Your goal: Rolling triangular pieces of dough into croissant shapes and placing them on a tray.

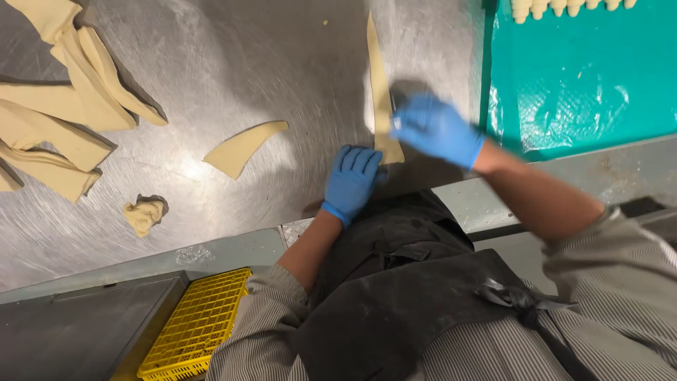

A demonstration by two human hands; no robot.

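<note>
Dark apron [395,296] and striped sleeves nearest, then the steel worktop [233,63], where near its front edge a long dough triangle [379,77] lies pointing away, its wide end pressed under the flat, closed fingers of the left hand [351,180] and blurred right hand [436,130], seemingly starting a roll.

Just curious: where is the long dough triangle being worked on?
The long dough triangle lies on the steel table, its wide end between the left hand and right hand.
</note>
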